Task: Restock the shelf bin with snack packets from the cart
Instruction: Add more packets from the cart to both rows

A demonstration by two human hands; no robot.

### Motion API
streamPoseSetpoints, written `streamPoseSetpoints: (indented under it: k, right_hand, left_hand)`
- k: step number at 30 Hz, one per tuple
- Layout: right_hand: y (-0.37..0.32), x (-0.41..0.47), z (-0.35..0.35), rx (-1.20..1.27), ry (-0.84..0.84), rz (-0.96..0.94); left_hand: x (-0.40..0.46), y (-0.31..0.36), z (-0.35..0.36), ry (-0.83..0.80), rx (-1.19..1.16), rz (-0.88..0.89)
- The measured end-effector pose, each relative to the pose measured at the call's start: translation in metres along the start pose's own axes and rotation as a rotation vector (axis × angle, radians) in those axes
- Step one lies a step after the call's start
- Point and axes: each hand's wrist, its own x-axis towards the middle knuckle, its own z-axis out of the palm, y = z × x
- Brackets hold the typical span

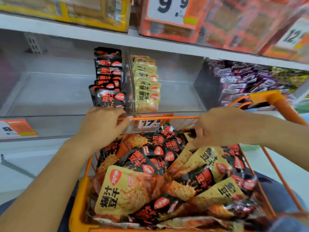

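- Your left hand (102, 126) rests at the front lip of the clear plastic shelf bin (50, 96); its fingers lie fairly straight, holding nothing, with the thumb stretched along the orange wire rim of the cart (80, 198).
- Just above those fingertips stands a tight row of black snack packets (109, 81), glossy foil pouches with red lettering, packed upright against the transparent divider (129, 81).
- On the other side of that divider stands a matching row of tan snack packets (147, 87), flat rectangular pouches with black lettering and a red oval logo.
- Your right hand (219, 126) reaches into the far end of the cart with fingers curled down among the packets; you cannot tell from this view whether they grip one, since the fingertips are hidden.
- The cart is a wire basket with orange plastic corners, heaped with loose black and tan pouches lying at all angles; a large tan packet (123, 191) lies face up near you, shiny and slightly crumpled.
- An orange price tag (150, 122) sits on the bin's front edge between your two hands.
- To the right, another bin holds purple packets (242, 79), blurred.
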Motion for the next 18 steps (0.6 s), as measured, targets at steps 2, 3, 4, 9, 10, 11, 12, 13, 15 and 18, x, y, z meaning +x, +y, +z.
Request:
streamPoseSetpoints:
  k: [2,3,4,9,10,11,12,13,15,18]
  right_hand:
    - [0.035,0.007,0.034,0.399,-0.133,-0.302]
    - [0.050,0.008,0.050,0.594,-0.117,-0.336]
    - [0.061,-0.003,0.057,0.727,-0.042,-0.332]
    - [0.013,-0.010,0.011,1.092,0.408,-0.175]
    - [0.007,-0.005,0.002,1.179,0.491,-0.173]
    - [0.000,0.001,-0.006,1.210,0.540,-0.168]
    - [-0.003,0.012,-0.007,1.211,0.566,-0.151]
    - [-0.009,0.019,-0.010,1.225,0.576,-0.147]
    - [-0.021,0.028,-0.016,1.215,0.581,-0.171]
    - [-0.036,0.041,-0.019,1.282,0.580,-0.151]
  left_hand:
    - [0.000,0.000,0.002,-0.009,0.001,-0.009]
    - [-0.001,-0.001,0.002,-0.013,0.006,-0.017]
    - [-0.001,-0.001,0.004,-0.020,0.008,-0.024]
    - [-0.004,0.009,0.000,0.129,-0.166,-0.044]
    - [-0.004,0.012,-0.004,0.198,-0.246,-0.056]
    - [-0.005,0.016,-0.010,0.252,-0.338,-0.084]
    - [-0.006,0.020,-0.015,0.274,-0.441,-0.118]
    - [-0.007,0.023,-0.020,0.254,-0.561,-0.153]
    - [-0.008,0.031,-0.030,0.148,-0.854,-0.218]
    - [-0.010,0.036,-0.031,-0.061,-1.016,-0.220]
